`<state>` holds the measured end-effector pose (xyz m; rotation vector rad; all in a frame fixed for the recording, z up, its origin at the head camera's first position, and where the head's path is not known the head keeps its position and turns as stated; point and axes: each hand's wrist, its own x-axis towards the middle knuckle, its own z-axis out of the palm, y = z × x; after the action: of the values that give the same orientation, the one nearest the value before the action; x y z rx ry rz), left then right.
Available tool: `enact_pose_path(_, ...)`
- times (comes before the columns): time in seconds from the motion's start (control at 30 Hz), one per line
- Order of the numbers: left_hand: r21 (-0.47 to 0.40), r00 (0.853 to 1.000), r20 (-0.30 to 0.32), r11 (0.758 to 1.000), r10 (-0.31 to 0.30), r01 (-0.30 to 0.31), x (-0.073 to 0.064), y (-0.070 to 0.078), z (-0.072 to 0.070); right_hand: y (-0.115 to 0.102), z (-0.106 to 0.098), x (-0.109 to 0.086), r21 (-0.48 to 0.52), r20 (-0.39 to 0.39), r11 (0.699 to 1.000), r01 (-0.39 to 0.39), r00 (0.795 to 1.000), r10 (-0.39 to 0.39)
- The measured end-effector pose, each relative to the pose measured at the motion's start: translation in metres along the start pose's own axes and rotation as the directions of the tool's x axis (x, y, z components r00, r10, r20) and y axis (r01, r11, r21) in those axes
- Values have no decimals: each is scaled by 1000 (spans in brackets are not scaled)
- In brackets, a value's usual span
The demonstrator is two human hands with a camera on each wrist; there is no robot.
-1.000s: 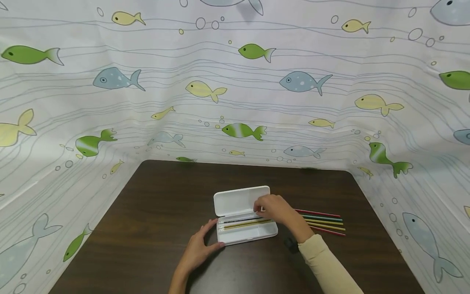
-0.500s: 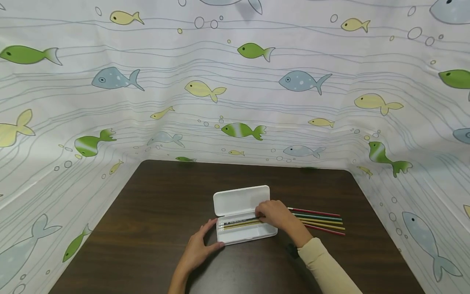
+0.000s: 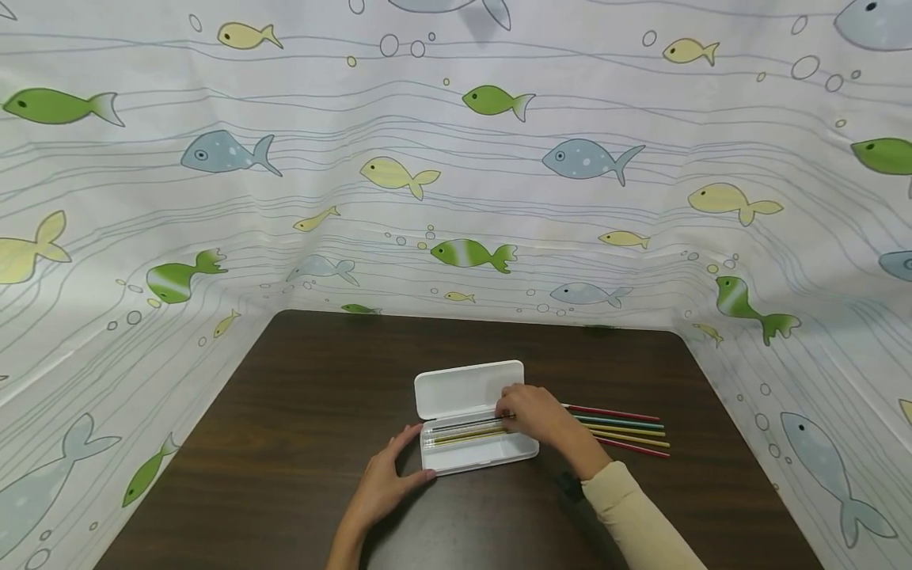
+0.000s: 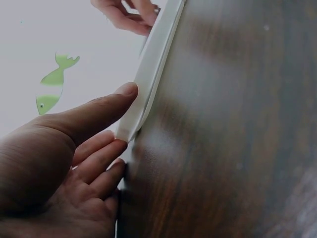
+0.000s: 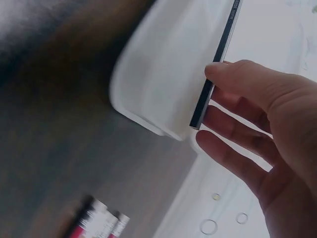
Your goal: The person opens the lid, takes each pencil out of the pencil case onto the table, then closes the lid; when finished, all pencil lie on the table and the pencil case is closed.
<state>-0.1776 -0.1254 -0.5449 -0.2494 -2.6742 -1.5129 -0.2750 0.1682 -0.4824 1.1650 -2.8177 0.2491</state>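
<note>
An open white pencil case [image 3: 492, 455] lies on the table, its lid [image 3: 456, 392] tipped back. My left hand [image 3: 381, 483] holds the case's left end; in the left wrist view the thumb [image 4: 106, 106] presses the front wall while the fingers rest by the end. Over the right half of the case, my right hand [image 3: 534, 412] pinches a dark pencil [image 5: 204, 101] near one end between thumb and fingers. Gold-yellow pencils [image 3: 466, 435] lie in the case beside it. Their right ends are hidden behind the right hand.
To the right of the case several pencils lie side by side on the dark wooden table [image 3: 299, 443]: red [image 3: 620, 412], green [image 3: 630, 423] and yellow [image 3: 634, 438] ones. A white fish-print curtain [image 3: 456, 198] surrounds the table at the back and sides.
My right hand has come down slightly over the case since a second ago, and the dark pencil now reaches up to its fingers. The left hand and the case have stayed put.
</note>
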Motion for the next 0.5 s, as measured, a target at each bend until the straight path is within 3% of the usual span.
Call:
enact_pose_path(0.27,0,1000,-3,1000,12,-12,0,2,0,6,-35,-5,-43,-78,999,-6,997,3)
enact_pose_path(0.5,3,1000,-4,1000,10,-10,-1,0,0,13,-46,-17,-48,-86,998,-27,996,23)
